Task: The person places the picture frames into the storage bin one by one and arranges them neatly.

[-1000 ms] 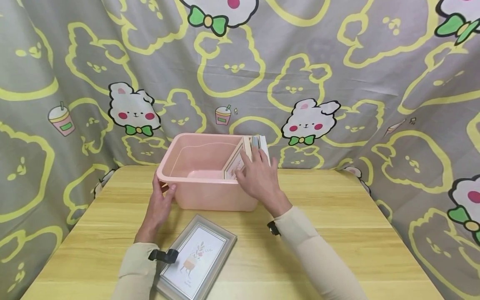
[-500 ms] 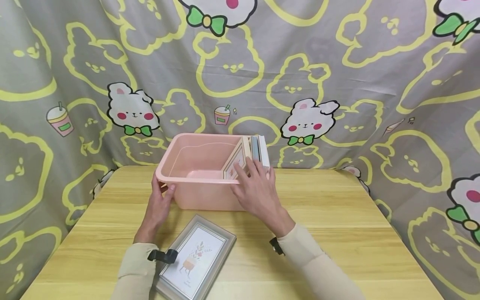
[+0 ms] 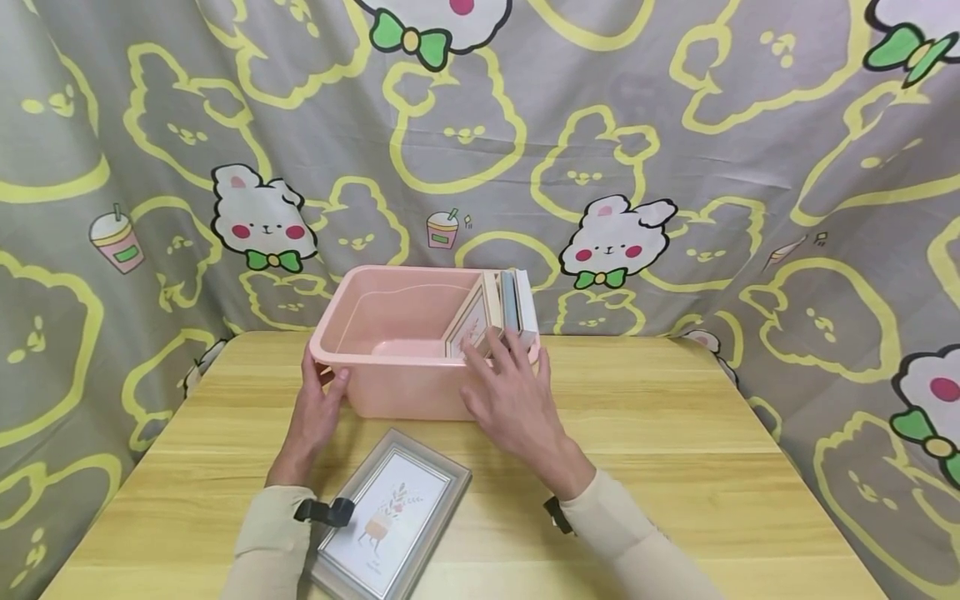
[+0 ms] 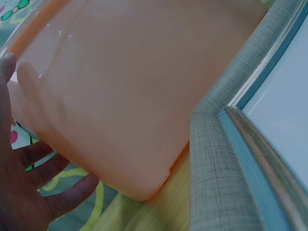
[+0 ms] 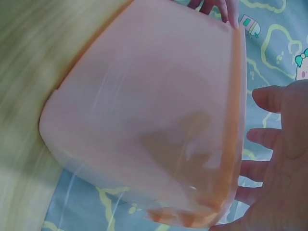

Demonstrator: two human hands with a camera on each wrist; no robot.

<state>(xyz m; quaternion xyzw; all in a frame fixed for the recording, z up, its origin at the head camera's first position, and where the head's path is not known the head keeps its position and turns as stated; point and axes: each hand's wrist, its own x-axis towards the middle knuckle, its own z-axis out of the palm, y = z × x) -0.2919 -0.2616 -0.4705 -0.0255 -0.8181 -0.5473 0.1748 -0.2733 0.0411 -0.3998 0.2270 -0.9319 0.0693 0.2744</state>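
Observation:
A pink plastic bin (image 3: pixel 412 390) stands on the table. My left hand (image 3: pixel 317 417) holds its left front corner, thumb on the front wall and fingers at the end wall, as the left wrist view (image 4: pixel 29 187) shows. Several picture frames (image 3: pixel 517 296) stand in the bin's right end, the leftmost a cream frame (image 3: pixel 474 323) with a drawing. My right hand (image 3: pixel 517 400) is at the front right rim with fingers spread over the frames' near ends; whether the fingertips touch them is unclear. In the right wrist view its fingers (image 5: pixel 266 139) look loosely bent, nothing held.
A grey picture frame (image 3: pixel 390 517) with a plant print lies face up on the wooden table (image 3: pixel 675 467), close in front of the bin and beside my left forearm. A grey patterned curtain (image 3: pixel 465 108) hangs right behind the table and along both sides.
My right hand has drawn back from the frames' tops toward the bin's front rim, uncovering the frames. The left hand and the bin stay nearly where they were.

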